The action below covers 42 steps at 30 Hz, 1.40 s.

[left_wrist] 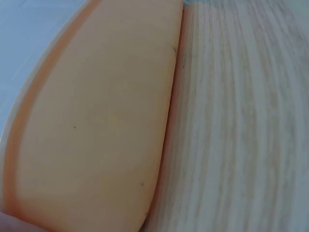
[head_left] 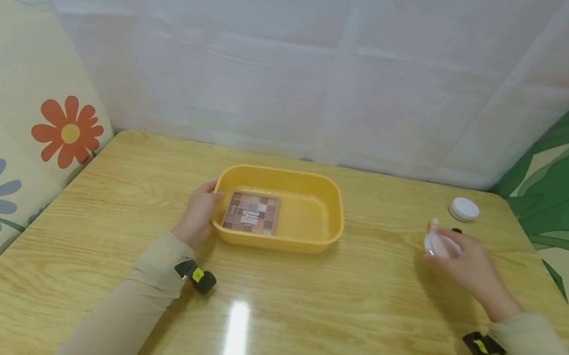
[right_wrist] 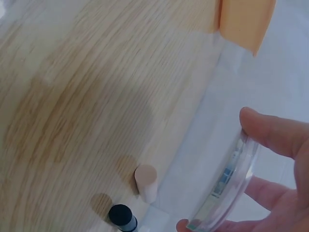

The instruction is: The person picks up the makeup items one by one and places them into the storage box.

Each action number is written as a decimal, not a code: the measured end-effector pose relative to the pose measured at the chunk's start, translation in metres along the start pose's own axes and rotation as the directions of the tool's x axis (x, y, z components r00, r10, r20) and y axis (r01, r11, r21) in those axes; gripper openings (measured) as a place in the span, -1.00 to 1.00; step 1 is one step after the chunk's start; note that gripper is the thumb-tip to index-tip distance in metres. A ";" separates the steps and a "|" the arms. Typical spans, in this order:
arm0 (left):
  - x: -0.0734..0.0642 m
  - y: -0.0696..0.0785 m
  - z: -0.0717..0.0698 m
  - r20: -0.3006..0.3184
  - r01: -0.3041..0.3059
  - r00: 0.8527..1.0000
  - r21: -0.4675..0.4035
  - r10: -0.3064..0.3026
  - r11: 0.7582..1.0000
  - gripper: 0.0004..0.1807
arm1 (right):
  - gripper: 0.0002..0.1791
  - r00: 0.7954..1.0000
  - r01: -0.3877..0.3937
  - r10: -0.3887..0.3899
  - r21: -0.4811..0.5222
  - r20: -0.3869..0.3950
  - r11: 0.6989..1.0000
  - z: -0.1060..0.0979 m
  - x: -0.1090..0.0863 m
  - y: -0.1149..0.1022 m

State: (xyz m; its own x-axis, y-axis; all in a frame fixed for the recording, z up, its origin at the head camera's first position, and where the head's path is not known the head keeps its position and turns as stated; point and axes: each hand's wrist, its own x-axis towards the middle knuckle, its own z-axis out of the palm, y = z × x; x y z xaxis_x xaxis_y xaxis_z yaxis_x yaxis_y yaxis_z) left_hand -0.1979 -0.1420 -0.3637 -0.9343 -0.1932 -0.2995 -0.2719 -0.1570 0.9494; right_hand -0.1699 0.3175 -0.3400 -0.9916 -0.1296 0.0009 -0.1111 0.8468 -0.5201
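Note:
My left hand [head_left: 199, 212] grips the left end of a yellow plastic basin [head_left: 310, 246], thumb over its rim. Inside the basin's left half lies a square makeup palette [head_left: 250, 214] with a grid of brown and pink shades. In the right wrist view, my right hand [right_wrist: 285, 137] pinches a round clear-edged powder compact [right_wrist: 231, 193] by its edge, held tilted on its side. A pale pink tube [right_wrist: 146, 181] and a small black-capped bottle [right_wrist: 123, 216] stand on the table just beyond that hand.
A round white jar [head_left: 464, 210] sits at the far right of the wooden table [head_left: 349, 334]. A white cloth [head_left: 290, 68] hangs behind the back edge, with flower-printed panels on both sides.

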 end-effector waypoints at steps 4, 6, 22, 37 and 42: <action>0.001 -0.001 -0.001 0.003 0.003 1.000 0.013 -0.003 1.000 -0.46 | -0.24 0.999 0.032 -0.032 -0.011 -0.016 0.999 0.003 -0.001 -0.005; 0.002 -0.002 -0.001 0.003 0.004 1.000 0.014 -0.004 1.000 -0.46 | -0.25 0.998 0.048 -0.049 -0.021 -0.031 0.999 0.005 -0.002 -0.009; 0.003 -0.001 0.000 -0.004 0.012 1.000 0.008 -0.012 1.000 -0.46 | -0.18 0.995 0.084 -0.088 -0.071 -0.055 0.994 0.006 -0.007 -0.034; 0.002 0.000 0.000 -0.017 0.037 0.999 0.011 -0.037 0.999 -0.46 | -0.22 0.989 0.132 -0.137 -0.098 -0.051 0.986 0.008 -0.007 -0.054; 0.003 0.000 -0.001 -0.013 0.038 0.999 0.016 -0.038 0.999 -0.46 | -0.28 0.983 0.164 -0.170 -0.099 -0.065 0.982 0.010 -0.008 -0.063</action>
State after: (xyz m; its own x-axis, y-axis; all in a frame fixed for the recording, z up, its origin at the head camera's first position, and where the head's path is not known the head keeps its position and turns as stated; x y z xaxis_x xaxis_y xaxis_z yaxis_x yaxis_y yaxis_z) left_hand -0.2003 -0.1434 -0.3646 -0.9205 -0.1993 -0.3362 -0.3106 -0.1491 0.9388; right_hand -0.1548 0.2597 -0.3160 -0.9603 -0.2383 0.1448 -0.2778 0.8611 -0.4259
